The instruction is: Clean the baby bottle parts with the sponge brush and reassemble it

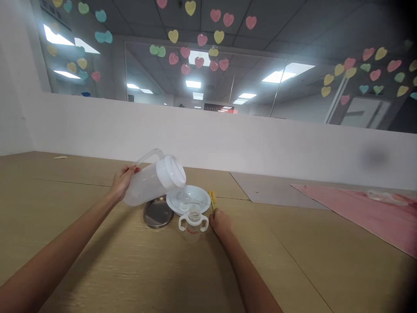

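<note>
My left hand (pixel 122 182) is closed round the handle of a translucent plastic pitcher (pixel 145 184) with a white lid. The pitcher leans to the right, its lid end above the left rim of a white bowl (pixel 172 203). Inside the bowl lie clear and white parts I cannot make out. In front of it an uncapped baby bottle (pixel 192 230) with two white handles stands upright. My right hand (pixel 222 222), to the bottle's right, is closed on a slim green stick with a yellow end (pixel 212 198); its kind is unclear. Beside the bowl rests a round metal tray (pixel 158 213).
A pink cloth (pixel 365 213) covers the table's right side, with a crumpled clear plastic piece (pixel 386 197) on it. At the back a white wall (pixel 208 139) rises to a window with heart-shaped notes. A small flat piece (pixel 60 157) lies far left.
</note>
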Motion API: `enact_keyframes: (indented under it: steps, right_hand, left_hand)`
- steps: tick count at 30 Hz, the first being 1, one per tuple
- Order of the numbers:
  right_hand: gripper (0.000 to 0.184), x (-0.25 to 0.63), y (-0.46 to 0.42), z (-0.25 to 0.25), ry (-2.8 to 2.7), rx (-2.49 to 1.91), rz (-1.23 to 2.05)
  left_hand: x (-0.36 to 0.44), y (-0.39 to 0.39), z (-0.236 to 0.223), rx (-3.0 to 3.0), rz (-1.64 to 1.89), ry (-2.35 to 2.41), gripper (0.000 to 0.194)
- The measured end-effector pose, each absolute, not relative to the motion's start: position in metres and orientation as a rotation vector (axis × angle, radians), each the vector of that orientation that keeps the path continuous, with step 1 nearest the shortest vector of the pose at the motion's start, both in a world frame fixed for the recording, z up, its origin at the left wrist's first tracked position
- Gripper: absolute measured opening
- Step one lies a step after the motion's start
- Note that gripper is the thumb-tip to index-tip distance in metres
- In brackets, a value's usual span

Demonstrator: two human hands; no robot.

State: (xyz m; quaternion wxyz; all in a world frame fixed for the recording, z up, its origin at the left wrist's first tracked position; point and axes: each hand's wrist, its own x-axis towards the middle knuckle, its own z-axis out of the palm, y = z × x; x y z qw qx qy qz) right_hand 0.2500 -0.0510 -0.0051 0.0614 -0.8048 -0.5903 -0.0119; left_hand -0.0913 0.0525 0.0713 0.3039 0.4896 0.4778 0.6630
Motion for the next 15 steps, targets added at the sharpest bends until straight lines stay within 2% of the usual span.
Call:
enact_keyframes:
  steps: [10,15]
  right_hand:
    - [0.031,0.251,-0.049,-0.008,-1.795,-2.419,-0.063]
    - [0.033,0.252,-0.049,-0.008,-1.792,-2.417,-0.064]
  left_hand:
    - [-0.062,0.015,0.107,1.596,1.595,1.125,0.045]
    - [-0.065,0.015,0.107,1.633,1.584,1.112,0.041]
